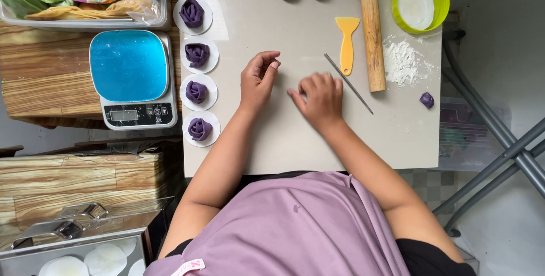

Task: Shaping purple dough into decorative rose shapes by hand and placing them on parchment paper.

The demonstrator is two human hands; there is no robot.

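Hands rest empty at the frame's centre on the pale surface (284, 134), left hand (258, 80) loosely curled, right hand (321, 99) flat near the thin stick (348, 82), tools parked beside it within reach.

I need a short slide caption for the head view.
Two bare hands, left hand and right hand, on a beige mat beside purple dough roses.

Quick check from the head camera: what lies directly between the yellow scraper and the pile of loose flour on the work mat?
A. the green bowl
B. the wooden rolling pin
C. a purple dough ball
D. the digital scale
B: the wooden rolling pin lies upright between the yellow scraper and the loose flour.
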